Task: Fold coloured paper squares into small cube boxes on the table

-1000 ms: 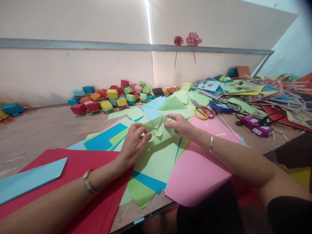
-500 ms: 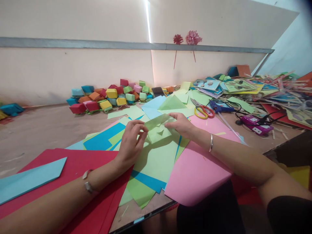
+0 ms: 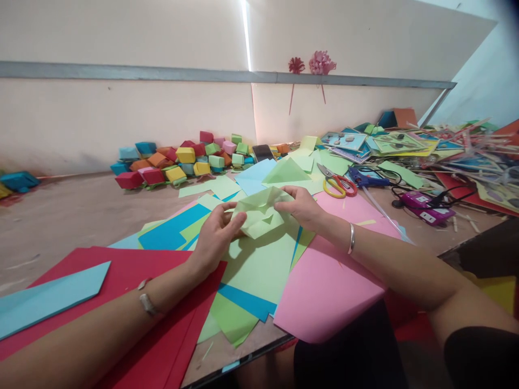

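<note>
A folded piece of light green paper (image 3: 257,220) is held up between my two hands, above a pile of coloured sheets. My left hand (image 3: 214,232) grips its left edge, thumb in front and the other fingers partly hidden behind. The right edge is pinched by my right hand (image 3: 300,208), thumb on the near face. Creases and small flaps show in the middle of the paper. Under it lies a larger light green sheet (image 3: 259,270), with blue and brighter green sheets beneath.
Pink sheets (image 3: 328,286) lie at the right, red sheets (image 3: 133,270) at the left. Scissors (image 3: 338,183), a blue glue gun (image 3: 367,176) and a purple power strip (image 3: 424,206) are at the back right. Small coloured paper boxes (image 3: 186,156) are heaped against the wall.
My left hand has turned and closed on the left edge of the folded paper, thumb now in front. The paper is opened out flatter towards me. My right hand has hardly moved.
</note>
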The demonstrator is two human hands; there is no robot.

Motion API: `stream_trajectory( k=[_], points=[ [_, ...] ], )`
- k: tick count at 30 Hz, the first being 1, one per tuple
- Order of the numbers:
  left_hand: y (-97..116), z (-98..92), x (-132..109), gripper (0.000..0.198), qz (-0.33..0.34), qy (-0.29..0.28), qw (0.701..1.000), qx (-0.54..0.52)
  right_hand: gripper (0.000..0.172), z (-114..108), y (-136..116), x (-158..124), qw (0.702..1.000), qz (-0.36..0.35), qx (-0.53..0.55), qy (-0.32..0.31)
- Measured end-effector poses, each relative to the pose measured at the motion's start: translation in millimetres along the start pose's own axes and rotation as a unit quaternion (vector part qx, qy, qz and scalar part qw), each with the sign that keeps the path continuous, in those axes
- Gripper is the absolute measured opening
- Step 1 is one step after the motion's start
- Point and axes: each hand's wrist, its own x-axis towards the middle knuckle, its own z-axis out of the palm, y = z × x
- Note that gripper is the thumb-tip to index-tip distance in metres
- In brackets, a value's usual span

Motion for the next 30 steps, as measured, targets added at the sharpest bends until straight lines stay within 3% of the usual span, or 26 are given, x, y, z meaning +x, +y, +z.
stream_trajectory(
  k=[4,7,9,11,13,16,20,26,28,30],
  points=[
    [-3,-2.6,1,0.033,0.02,0.014,0.994,0.104,0.027,0,-4,-3,0.996,-0.024,-0.072,-0.04],
    [-4,-2.3,1,0.032,0.048,0.028,0.99,0.129,0.045,-4,-9,-5,0.978,-0.118,-0.171,-0.019],
    [-4,-0.9,1,0.035,0.055,0.026,0.991,0.122,0.048,-6,-12,-5,0.939,-0.226,-0.258,-0.01],
    [-4,0.5,0,0.035,0.058,0.022,0.991,0.117,0.045,-7,-12,-5,0.877,-0.332,-0.347,-0.013],
    [-3,1.5,-1,0.034,0.061,0.021,0.991,0.116,0.035,-7,-8,-3,0.819,-0.395,-0.415,-0.03],
    [1,2.2,-3,0.032,0.057,0.01,0.993,0.106,0.014,-6,2,0,0.788,-0.389,-0.474,-0.054],
    [8,2.4,-6,0.034,0.011,-0.013,0.998,0.059,0.017,-5,11,2,0.774,-0.352,-0.522,-0.069],
    [12,0.2,-7,0.038,-0.012,-0.03,0.999,0.013,0.022,-6,6,3,0.72,-0.377,-0.567,-0.135],
    [11,-0.6,-6,0.039,-0.001,-0.01,0.999,0.05,0.017,-6,3,1,0.717,-0.375,-0.564,-0.164],
    [9,-1.1,-5,0.037,0.022,0.01,0.995,0.1,0.005,-5,1,-1,0.732,-0.365,-0.541,-0.195]
  ],
)
